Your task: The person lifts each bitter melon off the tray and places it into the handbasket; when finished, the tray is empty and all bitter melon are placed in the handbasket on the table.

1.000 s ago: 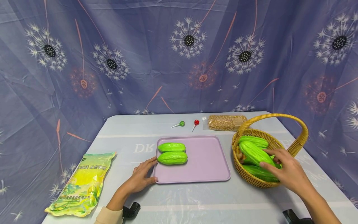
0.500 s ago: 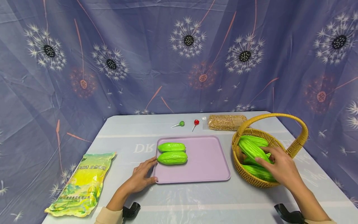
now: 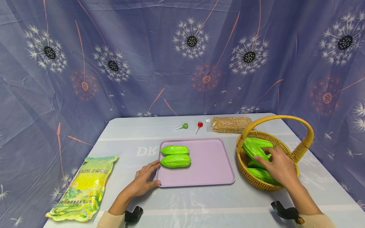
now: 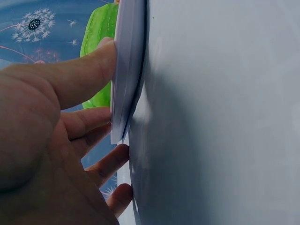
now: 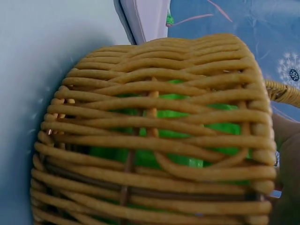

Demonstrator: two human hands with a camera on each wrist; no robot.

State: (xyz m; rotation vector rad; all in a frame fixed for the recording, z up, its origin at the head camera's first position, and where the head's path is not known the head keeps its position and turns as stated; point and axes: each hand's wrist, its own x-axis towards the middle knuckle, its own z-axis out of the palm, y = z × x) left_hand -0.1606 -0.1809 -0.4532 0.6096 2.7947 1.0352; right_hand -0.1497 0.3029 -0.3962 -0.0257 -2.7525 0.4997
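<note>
Inside the yellow wicker basket (image 3: 258,186), my right hand (image 3: 280,166) pinches a green bitter melon (image 3: 252,148) between thumb and fingers. More bitter melons lie around and under it, partly hidden by the hand. In the right wrist view, the basket's woven side (image 5: 154,131) covers most of the hand. My left hand (image 3: 144,180) touches the left edge of the lilac tray (image 3: 208,164), its thumb at the rim (image 4: 110,56) and its fingers loosely extended. Two bitter melons, a far one (image 3: 175,149) and a near one (image 3: 175,161), lie side by side at the tray's left.
Behind the tray lie a green lollipop (image 3: 185,126) and a red lollipop (image 3: 200,124). A clear bag of grain (image 3: 229,124) lies behind the basket. A yellow-green printed packet (image 3: 82,190) is at the left. The basket's tall handle (image 3: 280,117) arches over its opening.
My right hand has moved left within the basket, and the bitter melon it holds has shifted left and tilted steeper. The left hand and the tray have stayed still.
</note>
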